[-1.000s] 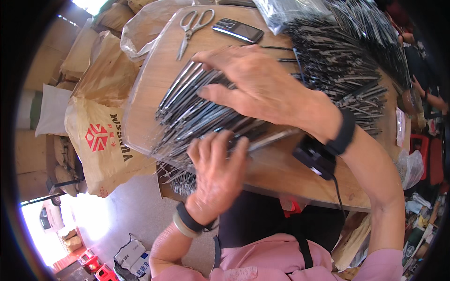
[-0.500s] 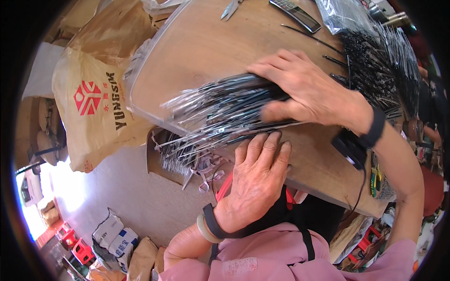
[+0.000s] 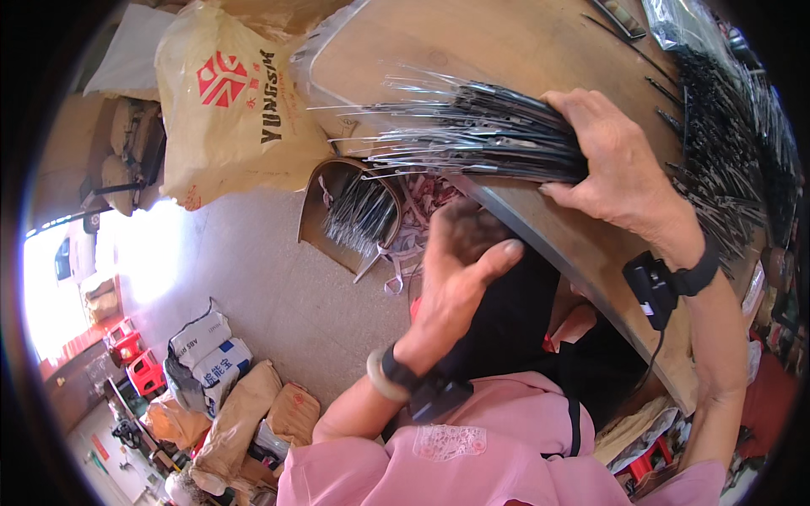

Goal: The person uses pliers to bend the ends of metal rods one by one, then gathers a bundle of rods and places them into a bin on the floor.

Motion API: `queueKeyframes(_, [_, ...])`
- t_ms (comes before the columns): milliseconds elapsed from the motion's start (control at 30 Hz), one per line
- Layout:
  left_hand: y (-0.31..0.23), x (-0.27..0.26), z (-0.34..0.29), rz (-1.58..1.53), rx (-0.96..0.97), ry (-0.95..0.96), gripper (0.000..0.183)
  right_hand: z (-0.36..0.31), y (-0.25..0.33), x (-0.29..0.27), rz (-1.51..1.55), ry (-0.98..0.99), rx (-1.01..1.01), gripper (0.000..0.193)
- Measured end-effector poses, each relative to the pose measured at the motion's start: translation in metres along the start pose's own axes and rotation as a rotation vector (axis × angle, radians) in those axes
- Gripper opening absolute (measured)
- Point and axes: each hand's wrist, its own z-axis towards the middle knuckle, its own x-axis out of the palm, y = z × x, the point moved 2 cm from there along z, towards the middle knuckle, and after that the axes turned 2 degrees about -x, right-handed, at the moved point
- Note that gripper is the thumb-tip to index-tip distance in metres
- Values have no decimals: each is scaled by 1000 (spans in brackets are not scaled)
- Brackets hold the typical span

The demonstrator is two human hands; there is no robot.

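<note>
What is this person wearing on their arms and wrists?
Both forearms are bare; a pink top with a small white lace patch covers the upper body. The left hand has a black strap and a pale bangle at the wrist, with a small black device beside them. The right hand has a black wristband carrying a small black box with a thin cable hanging from it.

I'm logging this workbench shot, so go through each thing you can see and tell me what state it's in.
Right hand: closed over one end of the bundle, pressing it on the table.
Left hand: open, empty, below the table edge.
Bundle of black rods: fanned out, loose ends overhanging the edge.
Wooden table: partly bare.
Box on the floor: open, rods inside.
Yellow sack: full, upright.
</note>
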Motion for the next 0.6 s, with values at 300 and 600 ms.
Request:
queueKeyframes(300, [2, 19, -30, 66, 70, 140, 63, -48, 61, 21, 281, 10, -40, 49])
queueKeyframes(600, [-113, 111, -82, 326, 305, 327, 64, -62, 91, -64, 781, -387, -4, 62])
